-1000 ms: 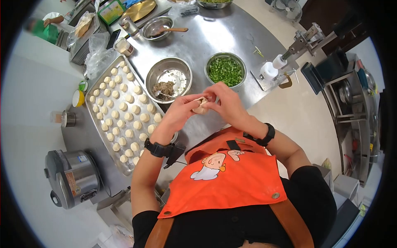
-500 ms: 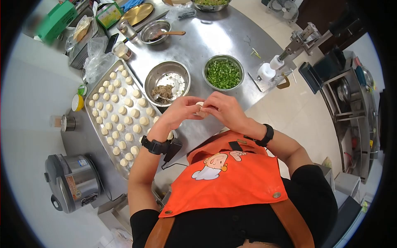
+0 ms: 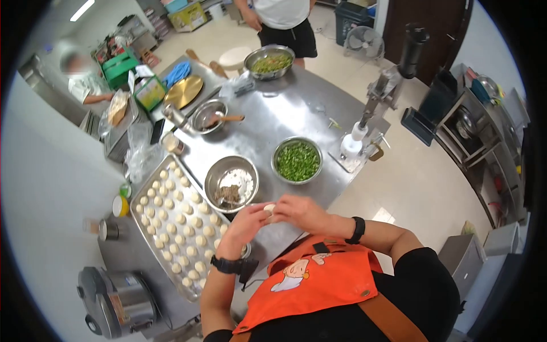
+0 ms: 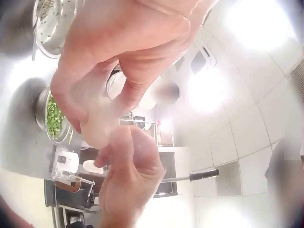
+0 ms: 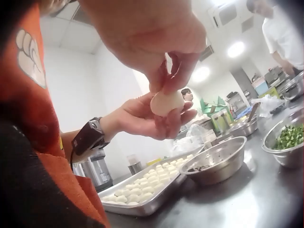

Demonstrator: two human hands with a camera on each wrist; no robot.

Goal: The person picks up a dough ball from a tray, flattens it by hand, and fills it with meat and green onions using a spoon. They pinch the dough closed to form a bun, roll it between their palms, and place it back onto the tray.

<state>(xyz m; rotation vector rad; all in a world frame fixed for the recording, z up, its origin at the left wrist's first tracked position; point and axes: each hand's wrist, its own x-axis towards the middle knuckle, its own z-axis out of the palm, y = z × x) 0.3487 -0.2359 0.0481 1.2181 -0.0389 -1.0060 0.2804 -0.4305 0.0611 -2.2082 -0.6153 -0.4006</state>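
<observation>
My left hand (image 3: 245, 224) cups a small round bun of pale dough (image 5: 166, 103) from below, seen best in the right wrist view. The fingertips of my right hand (image 3: 301, 214) pinch the dough at its top edge. Both hands are raised near the table's front edge, just in front of a steel bowl (image 3: 253, 191) with a little brown minced filling (image 3: 229, 195) in it. In the left wrist view the bun is blurred, with fingers of both hands around it.
Left of the hands lies a metal tray (image 3: 195, 289) with rows of small dough pieces. A bowl of chopped greens (image 3: 298, 161) stands ahead, and a press-like device (image 3: 353, 142) at the table's right edge. A rice cooker (image 3: 122, 302) sits front left. Two people stand beyond the table.
The head view has tilted up, showing more of the room and the people. The dough's gathered opening, visible earlier, no longer shows; both hands keep hold of it.
</observation>
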